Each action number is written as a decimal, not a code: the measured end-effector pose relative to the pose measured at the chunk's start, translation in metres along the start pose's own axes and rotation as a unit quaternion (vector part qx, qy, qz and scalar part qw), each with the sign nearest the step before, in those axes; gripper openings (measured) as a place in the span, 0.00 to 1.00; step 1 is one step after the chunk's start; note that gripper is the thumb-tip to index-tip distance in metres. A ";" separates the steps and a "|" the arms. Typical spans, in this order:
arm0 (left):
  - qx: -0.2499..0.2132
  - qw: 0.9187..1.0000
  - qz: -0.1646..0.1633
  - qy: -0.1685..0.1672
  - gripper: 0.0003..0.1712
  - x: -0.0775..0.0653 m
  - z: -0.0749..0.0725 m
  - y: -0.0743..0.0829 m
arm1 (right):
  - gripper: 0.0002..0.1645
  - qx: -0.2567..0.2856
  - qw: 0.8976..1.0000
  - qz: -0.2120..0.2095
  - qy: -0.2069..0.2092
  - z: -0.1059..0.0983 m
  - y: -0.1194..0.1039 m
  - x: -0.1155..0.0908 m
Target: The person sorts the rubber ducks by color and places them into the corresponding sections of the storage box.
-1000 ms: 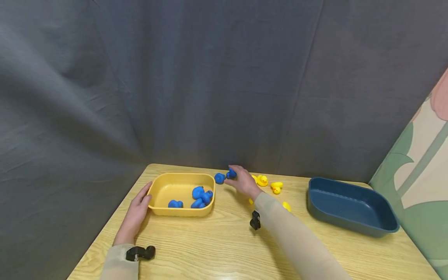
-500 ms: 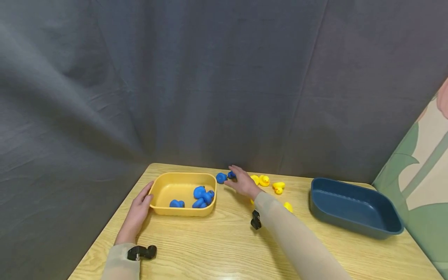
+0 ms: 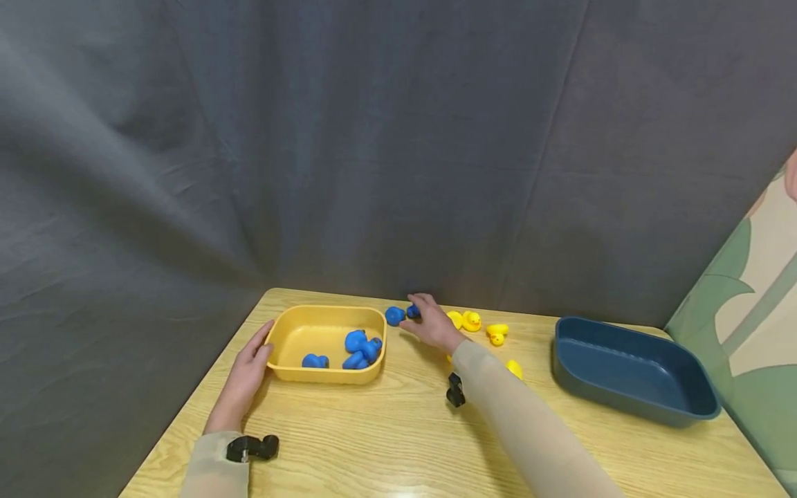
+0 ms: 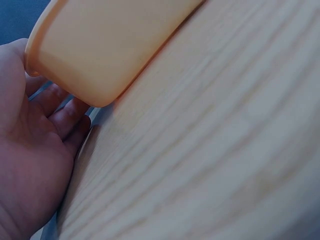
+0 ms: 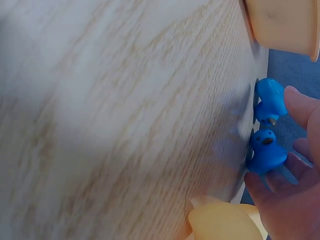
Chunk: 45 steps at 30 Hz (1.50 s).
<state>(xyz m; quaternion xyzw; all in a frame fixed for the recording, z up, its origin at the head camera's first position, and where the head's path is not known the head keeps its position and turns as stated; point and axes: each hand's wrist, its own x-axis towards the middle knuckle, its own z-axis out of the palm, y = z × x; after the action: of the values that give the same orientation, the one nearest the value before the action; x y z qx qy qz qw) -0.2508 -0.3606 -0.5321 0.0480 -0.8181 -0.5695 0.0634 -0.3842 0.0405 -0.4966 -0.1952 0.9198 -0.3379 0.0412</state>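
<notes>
My left hand holds the left end of a yellow plastic bin, thumb at the rim and fingers along the outer wall, as the left wrist view also shows. Several blue rubber ducks lie inside it. At the table's back edge, my right hand reaches around a blue duck, its fingers loosely bent behind it and the thumb apart from it. A second blue duck sits beside that one, close to the thumb. Part of the reached-for duck is hidden by the hand in the head view.
Several yellow rubber ducks lie right of my right hand, some partly covered by the forearm. A dark blue bin stands at the table's right side. Behind the wooden table hangs a grey curtain.
The head view has shifted slightly. The blue duck at my right hand appears a little lower between the fingers, and less of it shows. My left hand stays on the yellow bin.
</notes>
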 end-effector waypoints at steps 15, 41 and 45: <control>0.009 1.000 -0.006 -0.006 0.36 0.001 -0.003 -0.002 | 0.47 -0.003 0.999 0.033 0.012 -0.001 -0.007 -0.006; 0.004 1.000 -0.009 -0.005 0.36 0.002 -0.002 -0.001 | 0.31 -0.028 0.999 0.030 0.036 0.004 -0.004 -0.018; -0.002 1.000 -0.006 -0.006 0.36 0.002 -0.001 0.000 | 0.31 -0.023 0.998 0.024 0.046 0.000 -0.008 -0.025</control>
<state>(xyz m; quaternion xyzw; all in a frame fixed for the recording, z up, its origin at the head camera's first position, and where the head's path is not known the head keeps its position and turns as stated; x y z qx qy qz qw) -0.2530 -0.3620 -0.5318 0.0492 -0.8173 -0.5714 0.0552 -0.3585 0.0448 -0.4934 -0.1582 0.9325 -0.3247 0.0021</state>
